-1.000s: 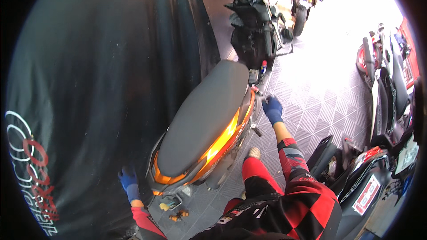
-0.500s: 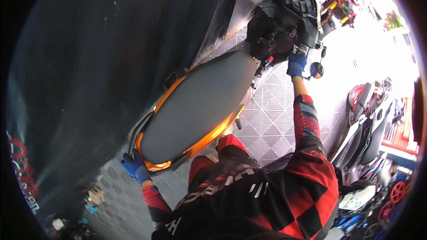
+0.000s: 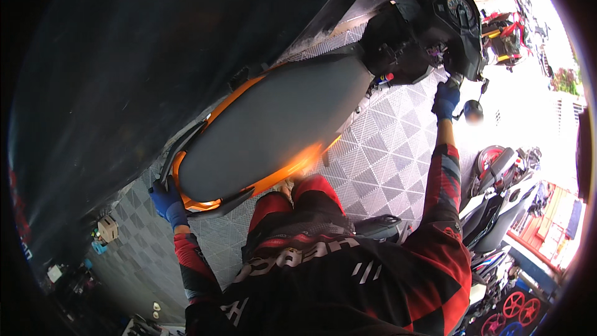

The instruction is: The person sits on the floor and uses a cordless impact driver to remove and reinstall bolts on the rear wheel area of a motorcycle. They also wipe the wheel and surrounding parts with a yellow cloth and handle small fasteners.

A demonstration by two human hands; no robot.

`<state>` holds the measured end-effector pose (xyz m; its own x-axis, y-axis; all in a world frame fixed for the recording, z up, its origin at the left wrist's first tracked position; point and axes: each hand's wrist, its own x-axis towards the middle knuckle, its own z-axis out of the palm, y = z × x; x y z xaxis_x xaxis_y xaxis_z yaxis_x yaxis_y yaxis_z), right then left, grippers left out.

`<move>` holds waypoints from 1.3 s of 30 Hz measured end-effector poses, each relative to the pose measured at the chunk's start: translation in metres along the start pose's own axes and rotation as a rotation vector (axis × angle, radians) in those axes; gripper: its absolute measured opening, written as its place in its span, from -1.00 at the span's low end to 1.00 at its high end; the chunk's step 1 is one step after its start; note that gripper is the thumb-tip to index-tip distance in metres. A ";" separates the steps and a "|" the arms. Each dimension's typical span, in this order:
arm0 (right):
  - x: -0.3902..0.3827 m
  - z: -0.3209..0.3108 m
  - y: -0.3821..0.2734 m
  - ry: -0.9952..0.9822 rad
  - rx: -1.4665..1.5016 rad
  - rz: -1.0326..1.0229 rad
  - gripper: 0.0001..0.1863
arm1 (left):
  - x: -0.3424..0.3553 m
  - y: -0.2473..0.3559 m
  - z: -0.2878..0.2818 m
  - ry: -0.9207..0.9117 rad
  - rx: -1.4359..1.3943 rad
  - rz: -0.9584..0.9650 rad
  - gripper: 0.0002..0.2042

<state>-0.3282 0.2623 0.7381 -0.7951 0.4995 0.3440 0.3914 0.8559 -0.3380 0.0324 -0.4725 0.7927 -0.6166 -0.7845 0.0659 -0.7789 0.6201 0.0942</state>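
Note:
Along a dark wall stands an orange scooter with a long grey seat. My left hand, in a blue glove, is closed around the black grab rail at the scooter's tail. At the front, my right hand, also gloved in blue, is wrapped round the handlebar grip on the near side. A round mirror sticks out beside that hand. The dashboard with its round gauge and the black front body lie beyond the grip. My right arm is stretched far forward.
The dark wall runs close along the scooter's far side. Patterned tiles cover the floor. More motorcycles stand at the right, with coloured wheels below them. A small cardboard box sits at the lower left.
The view has shifted, so the scooter's front and my right hand appear farther right and its tail farther left. Both hands keep their holds on the rail and the grip.

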 end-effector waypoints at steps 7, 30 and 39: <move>-0.001 -0.004 -0.013 -0.015 0.039 0.133 -0.72 | 0.009 -0.010 0.003 -0.057 -0.001 -0.023 -0.57; 0.041 -0.040 0.009 -0.228 0.338 0.181 -0.85 | 0.024 -0.042 0.034 -0.180 0.013 0.055 -0.63; 0.051 -0.042 0.019 -0.241 0.321 0.304 -0.79 | 0.023 -0.038 0.037 -0.144 0.057 0.087 -0.62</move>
<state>-0.3418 0.3095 0.7855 -0.7667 0.6420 -0.0109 0.4895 0.5734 -0.6570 0.0432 -0.5136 0.7540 -0.6885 -0.7217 -0.0717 -0.7249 0.6878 0.0381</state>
